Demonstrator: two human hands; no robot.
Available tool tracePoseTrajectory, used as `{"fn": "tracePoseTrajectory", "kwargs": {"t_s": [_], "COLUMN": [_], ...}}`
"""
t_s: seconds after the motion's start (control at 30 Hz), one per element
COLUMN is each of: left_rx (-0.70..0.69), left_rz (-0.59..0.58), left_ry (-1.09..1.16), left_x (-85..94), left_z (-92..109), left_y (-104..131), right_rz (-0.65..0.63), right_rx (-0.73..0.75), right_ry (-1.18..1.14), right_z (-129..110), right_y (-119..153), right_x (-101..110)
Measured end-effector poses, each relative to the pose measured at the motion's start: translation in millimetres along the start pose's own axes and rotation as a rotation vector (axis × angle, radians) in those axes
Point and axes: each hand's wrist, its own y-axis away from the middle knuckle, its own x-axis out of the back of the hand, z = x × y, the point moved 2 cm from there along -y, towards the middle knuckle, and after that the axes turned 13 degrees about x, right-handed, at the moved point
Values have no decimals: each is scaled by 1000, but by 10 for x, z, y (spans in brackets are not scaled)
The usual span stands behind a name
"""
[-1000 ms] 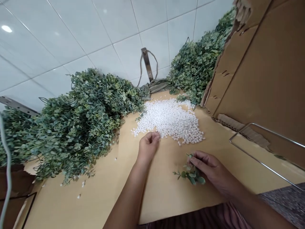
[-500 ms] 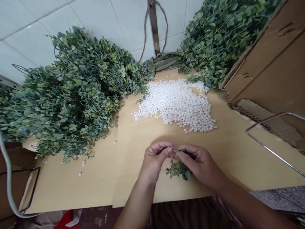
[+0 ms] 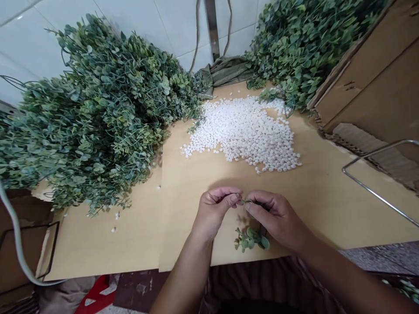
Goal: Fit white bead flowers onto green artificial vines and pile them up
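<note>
In the head view, my right hand (image 3: 275,213) pinches the thin stem of an artificial leaf sprig (image 3: 250,239), whose green round leaves hang below the fingers over the table. The stem's tip points left between my two hands. My left hand (image 3: 218,209) is closed in a pinch right beside that tip; whatever lies between its thumb and forefinger is too small and hidden to make out. Beyond the hands, a heap of small white plastic pieces (image 3: 248,131) is spread on the tabletop.
A large pile of artificial greenery (image 3: 108,117) covers the left, with another pile (image 3: 301,48) at the back right. A cardboard box (image 3: 369,78) stands right, near a bent metal wire (image 3: 376,187). A dark cloth (image 3: 229,71) lies by the tiled wall; a pale cable (image 3: 16,240) hangs left.
The view has tilted down slightly. The sprig's leaves hang a little lower and further right, and a small gap with the stem tip now shows between my hands.
</note>
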Motion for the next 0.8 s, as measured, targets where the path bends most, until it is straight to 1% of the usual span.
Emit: {"fn": "tracePoseTrajectory", "kwargs": {"t_s": [0.23,0.43,0.63,0.8], "left_rx": [-3,5,23,29], "left_rz": [-66,-51,-109,-148], "left_ry": [20,-7,68,103], "left_x": [14,16,-7,-18], "left_z": [-28,-37,-28,-20], "left_y": [6,-2,0,4], "right_rz": [3,27,24,28], "right_rx": [-11,-25,16,-3], "right_ry": [-30,-45,-65,-61], "right_z": [-24,-9,-7,6], "right_y": [22,31,27,22], "right_x": [-11,-16,-7,9]}}
